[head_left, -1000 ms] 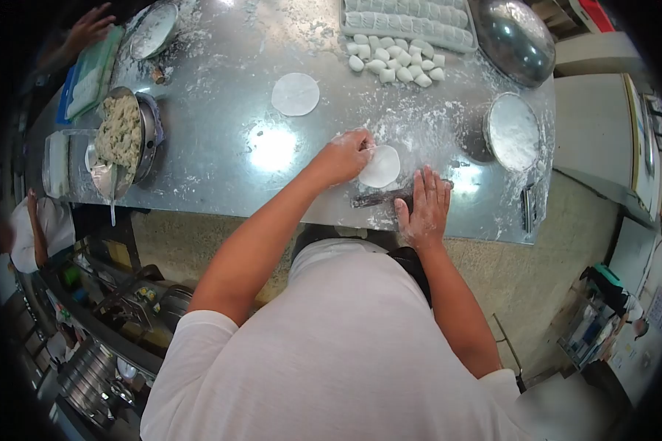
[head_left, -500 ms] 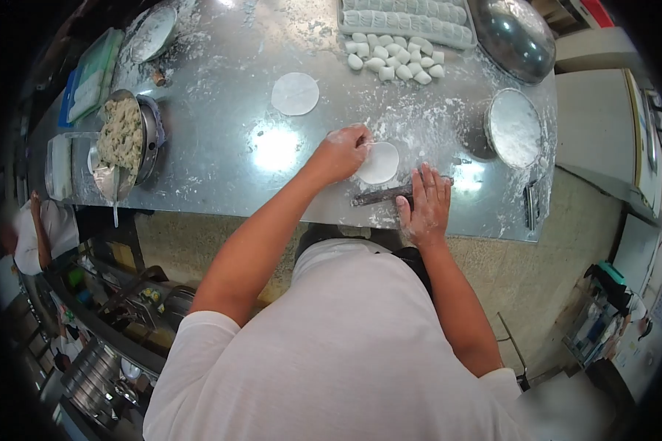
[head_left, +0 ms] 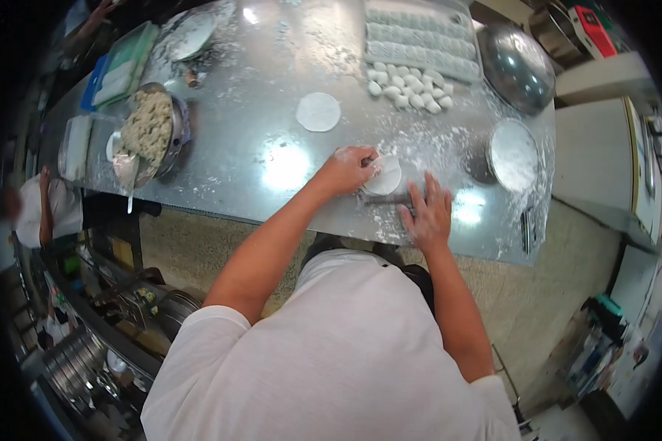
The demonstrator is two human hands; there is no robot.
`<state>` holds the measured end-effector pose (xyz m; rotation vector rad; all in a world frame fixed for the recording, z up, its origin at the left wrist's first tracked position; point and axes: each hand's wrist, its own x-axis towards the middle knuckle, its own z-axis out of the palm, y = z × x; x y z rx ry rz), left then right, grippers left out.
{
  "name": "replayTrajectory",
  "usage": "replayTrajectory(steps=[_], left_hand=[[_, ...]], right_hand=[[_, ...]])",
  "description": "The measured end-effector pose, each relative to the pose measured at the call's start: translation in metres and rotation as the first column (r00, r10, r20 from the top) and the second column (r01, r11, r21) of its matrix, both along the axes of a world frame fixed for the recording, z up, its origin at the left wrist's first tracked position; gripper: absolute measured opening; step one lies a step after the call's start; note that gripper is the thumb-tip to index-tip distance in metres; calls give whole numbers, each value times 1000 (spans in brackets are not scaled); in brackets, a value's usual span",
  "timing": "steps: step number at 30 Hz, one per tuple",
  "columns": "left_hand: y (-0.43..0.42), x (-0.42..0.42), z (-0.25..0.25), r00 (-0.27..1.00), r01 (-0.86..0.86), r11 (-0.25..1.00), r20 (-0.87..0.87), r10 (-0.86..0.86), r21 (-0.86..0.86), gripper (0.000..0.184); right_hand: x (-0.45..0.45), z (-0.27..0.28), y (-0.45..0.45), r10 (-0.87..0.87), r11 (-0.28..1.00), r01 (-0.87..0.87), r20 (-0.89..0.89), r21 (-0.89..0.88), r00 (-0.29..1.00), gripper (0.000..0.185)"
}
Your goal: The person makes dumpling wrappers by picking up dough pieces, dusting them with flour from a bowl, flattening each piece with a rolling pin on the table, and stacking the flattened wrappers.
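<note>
My left hand (head_left: 350, 170) pinches the left edge of a thin round dough wrapper (head_left: 387, 176), which lies on the floured steel table (head_left: 235, 147). Just below the wrapper is a dark rolling pin (head_left: 386, 199). My right hand (head_left: 428, 213) rests flat on the pin's right end, fingers stretched out and a little blurred. Farther up the table lies a second flat wrapper (head_left: 318, 112). Small white dough pieces (head_left: 412, 87) sit in a group behind my hands.
A tray of pleated dumplings (head_left: 423, 44) stands at the back beside an upturned metal bowl (head_left: 517, 70). On the right is a bowl of flour (head_left: 513, 154). To the left, a bowl of filling (head_left: 148, 128) holds a scoop (head_left: 128, 173). Another person (head_left: 48, 206) is at far left.
The camera view has shifted, so the table appears lower. My left hand still grips the wrapper, whose surface now looks partly lifted or creased. My right hand stays at the rolling pin.
</note>
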<state>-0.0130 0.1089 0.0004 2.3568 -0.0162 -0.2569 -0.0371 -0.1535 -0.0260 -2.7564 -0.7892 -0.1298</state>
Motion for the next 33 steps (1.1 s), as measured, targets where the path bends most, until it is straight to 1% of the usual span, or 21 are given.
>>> replayTrajectory(steps=[1, 2, 3, 4, 5, 6, 7, 10, 11, 13, 14, 15, 17, 18, 19, 21, 22, 24, 27, 29, 33], left_hand=[[9, -4, -19, 988, -112, 929, -136, 68, -352, 22], [15, -7, -29, 957, -244, 726, -281, 73, -643, 20], [19, -5, -24, 959, -243, 725, -270, 82, -644, 20], [22, -2, -20, 887, -461, 389, -404, 223, -797, 21], [25, 1, -16, 775, -584, -21, -565, 283, -812, 23], [41, 10, -30, 788, -581, 63, -541, 295, -811, 30], [49, 15, -24, 793, -574, 65, -534, 294, -816, 30], [71, 31, 2, 787, -582, 305, -428, 445, -754, 37], [80, 36, 3, 787, -581, 306, -425, 446, -754, 37], [103, 48, -7, 806, -573, 654, -196, 558, -495, 37], [118, 51, -17, 832, -550, 798, -78, 549, -245, 37], [129, 53, -21, 833, -549, 800, -75, 549, -242, 37], [148, 61, -26, 797, -531, 604, -108, 595, -594, 36], [157, 64, -28, 724, -553, 464, -123, 679, -692, 33], [162, 68, -31, 729, -551, 471, -122, 674, -689, 33], [166, 78, -35, 699, -638, 707, 154, 698, -305, 30], [151, 80, -22, 703, -632, 712, 159, 693, -306, 30], [104, 87, -6, 850, -390, 909, 323, 417, -148, 28], [47, 111, -12, 908, -216, 971, 344, 238, -101, 34], [13, 121, -21, 896, -227, 947, 429, 111, 229, 36], [12, 135, -47, 843, -233, 965, 521, 138, 120, 30]], right_hand=[[-6, -2, -5, 16, 1000, -16, 12, 7, 1000, 54], [-11, -3, -10, 4, 1000, -4, 2, 16, 1000, 48], [-12, -1, -10, -12, 1000, 12, -8, 23, 1000, 42], [-10, 0, -10, -6, 1000, 6, 3, 25, 1000, 42], [-9, 0, -10, -15, 999, 15, -18, 46, 1000, 39], [-8, 2, -10, -25, 997, 28, -38, 66, 999, 36], [-7, 3, -10, -27, 997, 29, -30, 68, 999, 36], [-3, 4, -18, -13, 996, 16, -36, 84, 999, 34], [-3, 5, -21, -19, 997, 21, -27, 77, 999, 33], [-1, 2, -31, -21, 997, 23, -20, 76, 1000, 31], [1, 0, -39, -24, 994, 22, 15, 109, 1000, 31], [3, -1, -46, -29, 990, 22, 51, 140, 998, 31], [7, 2, -55, -58, 993, 50, 72, 107, 996, 32], [7, 2, -61, -86, 990, 76, 75, 119, 994, 32], [7, 2, -66, -113, 986, 102, 78, 132, 991, 32], [8, 1, -73, -146, 980, 135, 72, 146, 987, 33], [10, 1, -76, -150, 981, 139, 72, 139, 986, 32], [13, 0, -82, -161, 980, 151, 73, 132, 984, 32], [22, -2, -83, -156, 978, 143, 81, 149, 984, 34], [24, -3, -85, -148, 976, 133, 74, 175, 986, 34], [24, -6, -87, -187, 968, 172, 68, 185, 980, 32]])
